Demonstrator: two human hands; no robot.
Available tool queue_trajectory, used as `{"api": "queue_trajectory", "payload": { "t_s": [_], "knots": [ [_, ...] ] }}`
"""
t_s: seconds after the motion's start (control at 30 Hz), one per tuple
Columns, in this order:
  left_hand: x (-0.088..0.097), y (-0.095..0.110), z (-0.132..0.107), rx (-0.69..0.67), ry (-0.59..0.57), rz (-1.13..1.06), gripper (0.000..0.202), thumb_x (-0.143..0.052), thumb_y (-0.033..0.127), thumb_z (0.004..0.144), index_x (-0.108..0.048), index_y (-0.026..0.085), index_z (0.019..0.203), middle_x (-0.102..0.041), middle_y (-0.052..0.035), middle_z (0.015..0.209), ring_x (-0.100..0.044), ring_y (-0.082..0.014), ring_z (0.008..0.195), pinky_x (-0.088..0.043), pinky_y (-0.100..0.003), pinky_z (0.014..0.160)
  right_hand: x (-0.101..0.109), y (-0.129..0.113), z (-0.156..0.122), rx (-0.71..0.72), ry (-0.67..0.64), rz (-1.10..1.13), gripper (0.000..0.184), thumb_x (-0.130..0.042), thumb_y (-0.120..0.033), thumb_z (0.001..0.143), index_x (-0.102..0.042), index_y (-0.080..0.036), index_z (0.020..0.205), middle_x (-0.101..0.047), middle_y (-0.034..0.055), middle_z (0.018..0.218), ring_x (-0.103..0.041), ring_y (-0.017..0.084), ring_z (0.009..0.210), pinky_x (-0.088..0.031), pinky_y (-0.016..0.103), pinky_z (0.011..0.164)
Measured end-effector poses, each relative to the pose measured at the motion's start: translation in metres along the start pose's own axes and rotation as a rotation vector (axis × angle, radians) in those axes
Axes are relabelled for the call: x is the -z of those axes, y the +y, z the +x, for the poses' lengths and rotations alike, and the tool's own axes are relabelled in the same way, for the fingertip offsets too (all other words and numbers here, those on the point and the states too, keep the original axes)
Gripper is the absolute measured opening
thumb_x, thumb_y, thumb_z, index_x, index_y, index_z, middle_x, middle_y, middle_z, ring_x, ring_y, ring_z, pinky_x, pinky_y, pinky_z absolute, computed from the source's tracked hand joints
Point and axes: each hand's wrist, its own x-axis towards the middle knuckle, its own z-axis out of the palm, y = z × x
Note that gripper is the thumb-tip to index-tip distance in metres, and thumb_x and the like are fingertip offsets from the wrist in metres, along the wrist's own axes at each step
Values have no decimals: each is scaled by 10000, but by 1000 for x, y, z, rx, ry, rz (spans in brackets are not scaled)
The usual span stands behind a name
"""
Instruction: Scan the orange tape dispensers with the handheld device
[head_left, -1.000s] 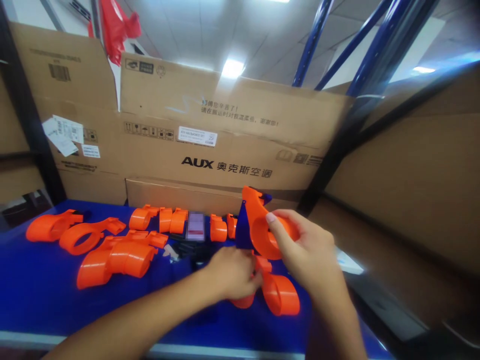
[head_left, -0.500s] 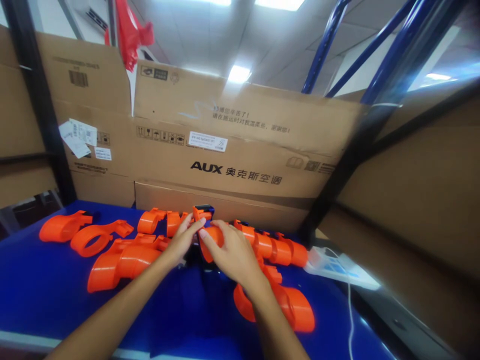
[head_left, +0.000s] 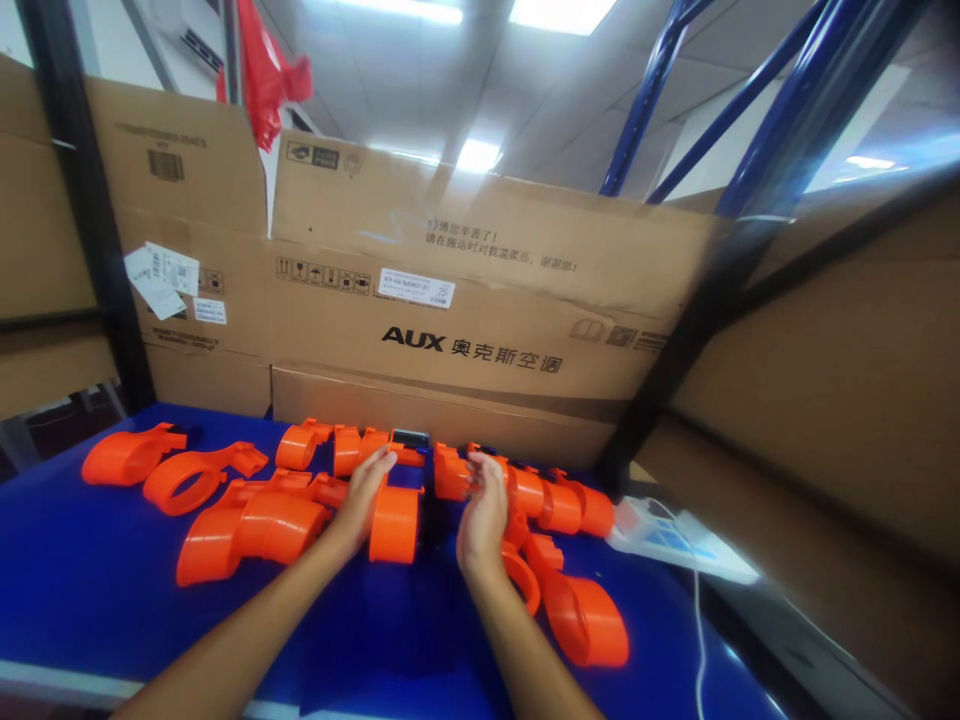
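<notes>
On the blue table (head_left: 82, 580) an orange plastic tube piece (head_left: 394, 520) lies between my two hands. My left hand (head_left: 366, 490) rests against its left side with the fingers stretched forward and touching it, holding nothing. My right hand (head_left: 484, 510) is on the other side, fingers extended and slightly apart, close to a row of orange ringed parts (head_left: 540, 495). A small dark device (head_left: 410, 438) sits just behind the tube piece.
More orange parts lie left: two ring-shaped pieces (head_left: 169, 465) and a large elbow tube (head_left: 247, 525). Orange loops (head_left: 577, 615) lie near right. A white power strip (head_left: 679, 540) with cable sits at the right edge. Cardboard boxes (head_left: 465, 300) wall the back and right.
A second ago both hands held an orange and blue part up at the right. They carried it left, set an orange piece down at the middle, and now lie open beside it.
</notes>
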Motion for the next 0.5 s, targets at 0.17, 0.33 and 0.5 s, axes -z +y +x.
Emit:
{"api": "queue_trajectory", "payload": {
  "t_s": [0.17,0.33,0.5],
  "knots": [
    [1,0,-5,-13,-69,24,412,-714,441,792,-691,187,1115,-700,-116,1207,-570,-304,1242,-405,-430,1079,12,-9,8,73,-4,-46,383,-382,-495,909,-616,-195,955,-643,61,986,-578,227,943,-449,314,809],
    [1,-4,-6,-103,-166,134,441,-707,480,780,-686,179,1101,-708,-97,1171,-600,-295,1177,-429,-389,1038,2,-9,-4,76,-415,8,251,-573,-392,823,-653,-194,954,-652,25,857,-593,206,834,-460,303,787],
    [3,-10,-3,-149,-148,149,460,-721,486,760,-680,186,1107,-716,-85,1124,-628,-279,1097,-454,-370,976,1,-6,-10,25,-514,7,202,-614,-375,798,-604,-193,711,-538,-24,605,-498,145,581,-400,246,566]
  ]
}}
